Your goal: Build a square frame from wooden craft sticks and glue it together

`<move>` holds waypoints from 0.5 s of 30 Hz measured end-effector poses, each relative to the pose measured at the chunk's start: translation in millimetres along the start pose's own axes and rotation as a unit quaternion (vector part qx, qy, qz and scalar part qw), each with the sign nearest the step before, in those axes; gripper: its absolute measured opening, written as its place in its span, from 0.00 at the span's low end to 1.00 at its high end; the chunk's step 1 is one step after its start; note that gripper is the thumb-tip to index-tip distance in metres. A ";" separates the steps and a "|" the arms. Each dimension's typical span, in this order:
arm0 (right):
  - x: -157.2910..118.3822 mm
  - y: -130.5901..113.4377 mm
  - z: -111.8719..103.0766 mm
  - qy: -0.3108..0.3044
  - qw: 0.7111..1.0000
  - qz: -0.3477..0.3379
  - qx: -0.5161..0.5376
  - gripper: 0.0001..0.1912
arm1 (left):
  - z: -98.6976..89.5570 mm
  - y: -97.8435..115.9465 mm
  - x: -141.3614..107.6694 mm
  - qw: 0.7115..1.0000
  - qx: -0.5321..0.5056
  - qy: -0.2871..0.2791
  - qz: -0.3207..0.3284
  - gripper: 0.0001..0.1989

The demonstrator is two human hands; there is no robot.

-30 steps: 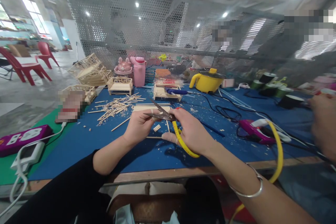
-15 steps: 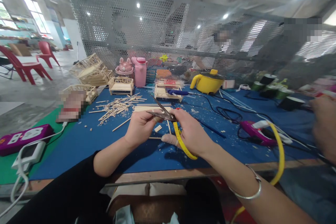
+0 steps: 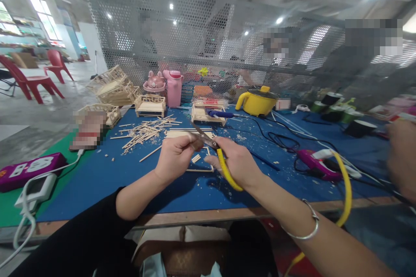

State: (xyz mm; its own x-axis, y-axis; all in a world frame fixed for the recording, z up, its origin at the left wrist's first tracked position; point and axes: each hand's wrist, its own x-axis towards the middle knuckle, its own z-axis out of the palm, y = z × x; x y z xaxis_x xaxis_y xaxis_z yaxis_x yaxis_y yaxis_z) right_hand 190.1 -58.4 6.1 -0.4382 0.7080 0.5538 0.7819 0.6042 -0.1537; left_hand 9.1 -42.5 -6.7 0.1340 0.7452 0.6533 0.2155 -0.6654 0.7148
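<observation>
My right hand (image 3: 240, 162) grips a pair of scissors (image 3: 225, 171) by the yellow-wrapped handle, the metal blades pointing up and left. Close to the blades, my left hand (image 3: 173, 156) is closed with thumb and fingertips pinched together. Whatever lies in that pinch is hidden. Thin wooden sticks form a partial frame (image 3: 199, 170) on the mat below the hands, with a few short stick pieces (image 3: 196, 158) inside it. Behind my left hand lies a flat row of sticks (image 3: 188, 133), partly covered by it. A pile of loose sticks (image 3: 143, 134) spreads further left.
Small wooden bed models (image 3: 150, 106) stand at the back, with more stacked at left. A blue-handled tool (image 3: 221, 114) rests on another model. A yellow pot (image 3: 259, 101), cables and a purple power strip (image 3: 316, 164) occupy the right. Another person's hand (image 3: 403, 156) shows at far right.
The scissor blades have come closer together near my left fingertips. My right thumb has shifted up off the lower stick, uncovering the frame's corner. My left hand has barely moved.
</observation>
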 end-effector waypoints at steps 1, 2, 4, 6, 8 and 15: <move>0.2 0.1 -0.9 -0.011 1.000 0.009 0.003 0.20 | 0.4 -0.6 0.4 1.000 -0.002 -0.003 -0.002 0.09; 0.5 0.3 -2.1 -0.022 1.000 0.020 0.007 0.19 | 0.9 -1.3 0.9 1.000 -0.006 -0.006 -0.005 0.10; 1.5 0.7 -4.8 -0.042 0.998 0.042 0.030 0.18 | 2.2 -2.4 2.1 1.000 -0.023 -0.006 -0.015 0.10; 3.0 0.8 -7.2 -0.051 0.995 0.050 0.067 0.17 | 2.9 -3.0 3.3 0.999 -0.042 -0.003 -0.026 0.11; 4.6 0.0 -8.9 -0.049 0.994 0.040 0.091 0.20 | 2.6 -3.3 4.1 0.998 -0.047 -0.001 -0.031 0.12; 7.1 -5.1 -10.4 -0.048 0.997 0.007 0.053 0.30 | -0.8 -8.3 4.6 1.000 -0.006 -0.005 -0.017 0.11</move>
State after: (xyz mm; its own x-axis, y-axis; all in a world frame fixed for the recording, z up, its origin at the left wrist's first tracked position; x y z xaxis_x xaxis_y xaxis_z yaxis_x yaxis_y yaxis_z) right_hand 187.6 -60.3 19.3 -0.4720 0.7449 0.4715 0.7387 0.6261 -0.2498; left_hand 7.1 -33.6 -9.3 0.1358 0.7683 0.6256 0.2087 -0.6394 0.7400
